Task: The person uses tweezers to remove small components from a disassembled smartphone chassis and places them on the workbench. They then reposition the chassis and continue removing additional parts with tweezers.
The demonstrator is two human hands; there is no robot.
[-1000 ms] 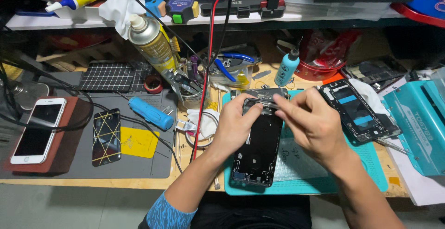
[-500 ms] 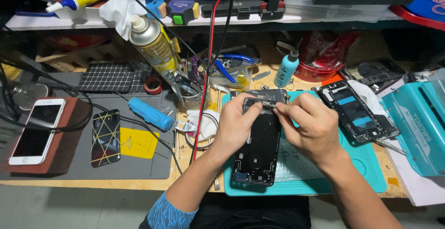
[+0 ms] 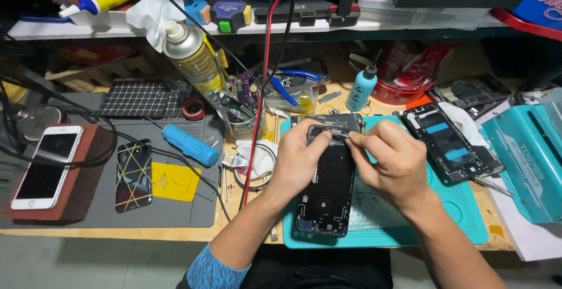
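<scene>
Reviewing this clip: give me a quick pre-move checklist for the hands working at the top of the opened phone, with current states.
1. Opened black phone lies flat on teal mat: ok.
2. Left hand steadies the phone's top edge: ok.
3. Right hand fingertips pinch at the top edge: ok; what they grip, cannot tell.
4. Red cable keeps off the phone: ok.
5. Second phone frame sits apart from the right hand: ok.

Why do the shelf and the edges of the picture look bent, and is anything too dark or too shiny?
Head view: the wide lens bows the white shelf edge and stretches the corners. Under that shelf it is shadowy. The opened black phone body and both hands, left hand and right hand, are evenly lit and sharp. Light glints off the metal spray can.
</scene>
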